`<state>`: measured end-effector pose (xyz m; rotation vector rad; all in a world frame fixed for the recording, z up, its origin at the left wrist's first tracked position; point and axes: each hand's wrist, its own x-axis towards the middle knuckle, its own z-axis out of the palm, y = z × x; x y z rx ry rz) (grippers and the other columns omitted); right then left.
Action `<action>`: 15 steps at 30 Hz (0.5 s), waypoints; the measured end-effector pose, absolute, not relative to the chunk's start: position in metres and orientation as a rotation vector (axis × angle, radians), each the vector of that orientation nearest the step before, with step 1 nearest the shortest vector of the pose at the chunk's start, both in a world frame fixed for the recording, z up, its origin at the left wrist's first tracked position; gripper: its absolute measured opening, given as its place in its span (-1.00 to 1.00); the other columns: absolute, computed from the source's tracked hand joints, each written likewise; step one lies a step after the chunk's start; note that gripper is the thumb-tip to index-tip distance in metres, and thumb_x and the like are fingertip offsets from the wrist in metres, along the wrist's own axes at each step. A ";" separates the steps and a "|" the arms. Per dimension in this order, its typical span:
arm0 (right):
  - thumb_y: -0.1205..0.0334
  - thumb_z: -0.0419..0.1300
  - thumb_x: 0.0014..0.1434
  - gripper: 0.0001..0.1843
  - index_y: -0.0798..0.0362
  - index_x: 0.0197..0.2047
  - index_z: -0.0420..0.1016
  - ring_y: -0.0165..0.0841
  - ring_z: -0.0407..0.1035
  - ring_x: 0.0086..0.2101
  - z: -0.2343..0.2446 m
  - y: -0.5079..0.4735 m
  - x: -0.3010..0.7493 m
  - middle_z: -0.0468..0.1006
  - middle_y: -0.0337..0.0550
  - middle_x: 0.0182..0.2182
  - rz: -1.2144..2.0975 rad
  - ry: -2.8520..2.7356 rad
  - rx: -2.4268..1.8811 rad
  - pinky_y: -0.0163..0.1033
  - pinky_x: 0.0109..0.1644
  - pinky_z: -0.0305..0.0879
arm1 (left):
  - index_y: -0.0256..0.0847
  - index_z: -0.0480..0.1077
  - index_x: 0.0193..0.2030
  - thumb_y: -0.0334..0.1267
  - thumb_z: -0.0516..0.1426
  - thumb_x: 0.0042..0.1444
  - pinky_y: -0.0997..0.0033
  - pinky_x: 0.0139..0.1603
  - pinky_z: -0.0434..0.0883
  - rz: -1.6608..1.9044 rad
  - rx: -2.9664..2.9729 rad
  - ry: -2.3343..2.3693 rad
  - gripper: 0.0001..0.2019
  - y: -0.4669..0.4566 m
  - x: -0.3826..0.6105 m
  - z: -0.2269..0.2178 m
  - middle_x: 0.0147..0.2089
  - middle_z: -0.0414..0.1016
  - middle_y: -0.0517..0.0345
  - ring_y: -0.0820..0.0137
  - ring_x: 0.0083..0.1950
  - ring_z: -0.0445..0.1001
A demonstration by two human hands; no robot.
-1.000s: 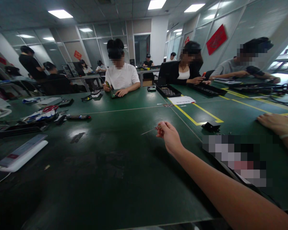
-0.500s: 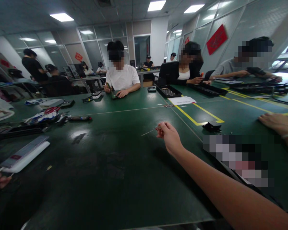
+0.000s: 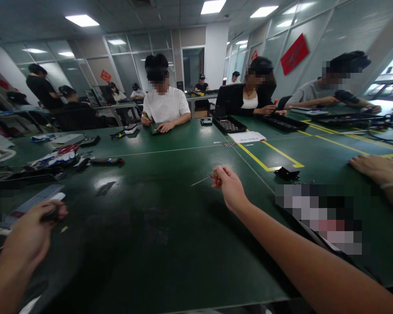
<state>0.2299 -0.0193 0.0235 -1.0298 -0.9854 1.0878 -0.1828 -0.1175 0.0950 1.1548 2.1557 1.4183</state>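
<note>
My right hand (image 3: 229, 185) reaches out over the green table (image 3: 157, 218) and pinches a thin metal tool (image 3: 203, 179) whose tip points left. My left hand (image 3: 29, 233) is raised at the lower left, fingers curled round a small dark object I cannot make out. It hovers beside a white flat device (image 3: 26, 205) lying on the table.
Several people sit round the table's far side, working on small parts. A black tray (image 3: 229, 124), a paper sheet (image 3: 248, 137) and yellow tape lines lie at the back right. Another person's hand (image 3: 375, 168) rests at the right edge. Tools and cables clutter the left.
My left hand has risen into view from the lower left edge, closed on a small dark object. My right hand has stayed almost still with the thin tool.
</note>
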 end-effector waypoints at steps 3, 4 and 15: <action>-0.15 0.27 0.14 -0.65 -0.01 -0.32 0.47 -0.40 0.32 -0.48 0.026 -0.021 0.230 0.46 -0.26 -0.49 1.082 -0.987 -1.042 -0.25 -0.39 0.32 | -0.15 0.38 -0.38 -0.31 -0.02 0.08 0.42 -0.15 0.31 1.374 1.157 1.728 -0.84 -0.088 -0.153 0.075 -0.43 0.43 0.33 0.43 -0.26 0.36; -0.15 0.27 0.14 -0.65 -0.01 -0.32 0.47 -0.40 0.31 -0.48 0.026 -0.021 0.230 0.46 -0.27 -0.49 1.080 -0.990 -1.044 -0.25 -0.39 0.32 | -0.16 0.40 -0.37 -0.32 -0.02 0.06 0.40 -0.13 0.31 1.312 1.236 1.676 -0.83 -0.077 -0.139 0.069 -0.41 0.44 0.30 0.41 -0.24 0.37; -0.22 0.28 0.12 -0.56 0.01 -0.41 0.45 -0.46 0.20 -0.61 0.027 -0.023 0.230 0.36 -0.33 -0.62 1.094 -1.068 -1.058 -0.28 -0.49 0.23 | -0.19 0.40 -0.28 -0.26 -0.05 0.13 0.24 -0.09 0.32 0.914 1.910 1.423 -0.79 0.001 0.019 0.030 -0.29 0.42 0.10 0.24 -0.17 0.38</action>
